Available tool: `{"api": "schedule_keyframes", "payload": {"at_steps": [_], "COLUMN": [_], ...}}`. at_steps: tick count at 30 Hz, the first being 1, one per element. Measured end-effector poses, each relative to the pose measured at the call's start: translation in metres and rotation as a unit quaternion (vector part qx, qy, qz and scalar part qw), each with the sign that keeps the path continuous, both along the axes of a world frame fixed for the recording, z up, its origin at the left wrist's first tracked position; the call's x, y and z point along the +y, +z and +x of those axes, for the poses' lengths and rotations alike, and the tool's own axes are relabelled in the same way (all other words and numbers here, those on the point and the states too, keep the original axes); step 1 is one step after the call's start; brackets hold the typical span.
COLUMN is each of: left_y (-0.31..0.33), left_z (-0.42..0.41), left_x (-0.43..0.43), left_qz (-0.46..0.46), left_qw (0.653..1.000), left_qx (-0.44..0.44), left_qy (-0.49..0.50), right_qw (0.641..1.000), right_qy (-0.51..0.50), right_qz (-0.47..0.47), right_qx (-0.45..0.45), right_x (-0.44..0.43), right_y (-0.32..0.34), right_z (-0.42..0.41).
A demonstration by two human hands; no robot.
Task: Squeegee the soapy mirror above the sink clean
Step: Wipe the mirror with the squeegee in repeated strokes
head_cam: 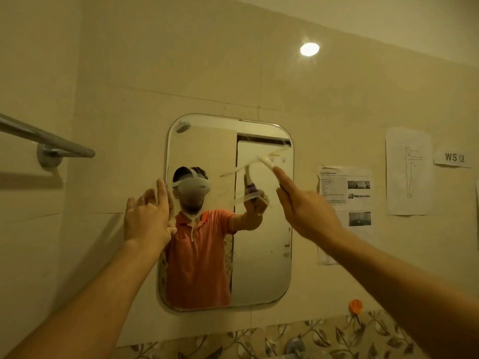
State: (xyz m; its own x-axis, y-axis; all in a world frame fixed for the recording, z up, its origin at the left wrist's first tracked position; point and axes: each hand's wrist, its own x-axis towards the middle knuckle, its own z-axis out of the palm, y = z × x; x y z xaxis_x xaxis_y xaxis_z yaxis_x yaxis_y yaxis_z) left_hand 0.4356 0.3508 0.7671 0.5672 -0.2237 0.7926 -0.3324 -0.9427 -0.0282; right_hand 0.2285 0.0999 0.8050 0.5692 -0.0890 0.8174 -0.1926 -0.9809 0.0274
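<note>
A rounded rectangular mirror (261, 255) hangs on the beige tiled wall, with faint streaks across its upper right. My right hand (305, 206) grips the handle of a pale squeegee (267, 164), index finger stretched along it. The blurred blade lies slanted against the upper right of the glass. My left hand (147, 216) rests with straight fingers on the mirror's left edge and holds nothing. The reflection shows a person in an orange shirt with a headset.
A chrome towel bar (46, 141) juts out at the left. Paper sheets (344, 187) and a "WS 12" label (453, 158) are stuck to the wall at the right. An orange hook (355, 305) and a tap (294, 345) sit below, on leaf-patterned tiles.
</note>
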Motion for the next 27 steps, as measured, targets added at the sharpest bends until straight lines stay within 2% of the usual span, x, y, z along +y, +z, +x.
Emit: {"api": "schedule_keyframes", "payload": {"at_steps": [4, 9, 14, 21, 27], "left_y": [0.0, 0.0, 0.0, 0.0, 0.0], "left_z": [-0.002, -0.001, 0.001, 0.005, 0.004], "left_x": [0.001, 0.0, -0.001, -0.002, 0.0], "left_qz": [-0.008, -0.008, -0.001, -0.01, 0.0], "left_qw": [1.0, 1.0, 1.0, 1.0, 1.0], "left_qx": [0.001, 0.0, -0.015, -0.014, -0.008], "left_qy": [-0.004, -0.003, 0.006, 0.002, 0.0], "right_qw": [0.994, 0.993, 0.999, 0.989, 0.985], "right_qy": [-0.039, -0.09, -0.046, 0.017, 0.018], "right_qz": [-0.098, -0.081, 0.001, 0.142, 0.17], "right_qx": [-0.026, -0.005, -0.029, -0.035, -0.014], "right_x": [0.009, 0.002, -0.024, -0.021, 0.003], "right_y": [0.073, 0.09, 0.045, -0.057, -0.122], "right_z": [0.019, 0.026, 0.025, 0.023, 0.021]}}
